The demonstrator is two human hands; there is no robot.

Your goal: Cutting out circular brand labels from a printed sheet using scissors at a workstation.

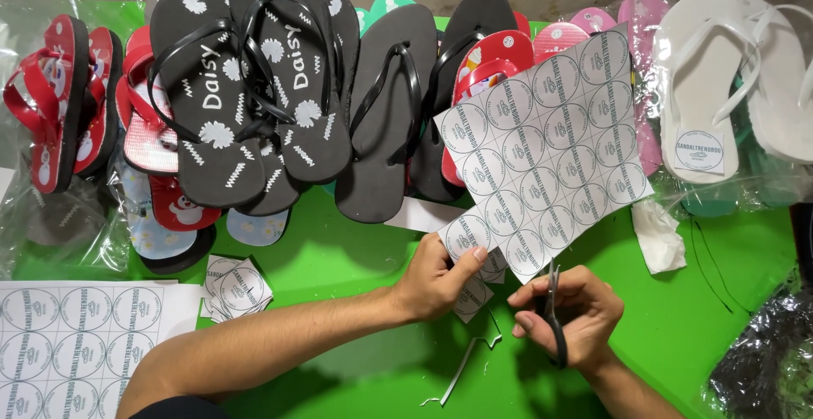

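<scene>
My left hand (436, 279) pinches the lower left corner of a white sheet of round printed labels (546, 152), holding it up over the green table (339, 249). My right hand (572, 313) grips black-handled scissors (555, 305), whose blades meet the sheet's bottom edge. A few cut label squares (474, 296) hang or lie just under my left thumb. Thin paper offcut strips (461, 372) lie on the table below my hands.
Black, red, pink and white flip-flops (254, 88) lie piled along the far side, some in clear bags. A stack of cut labels (237, 288) and another label sheet (76, 343) sit at the left. Crumpled white paper (660, 237) and a dark plastic bag (766, 360) are at the right.
</scene>
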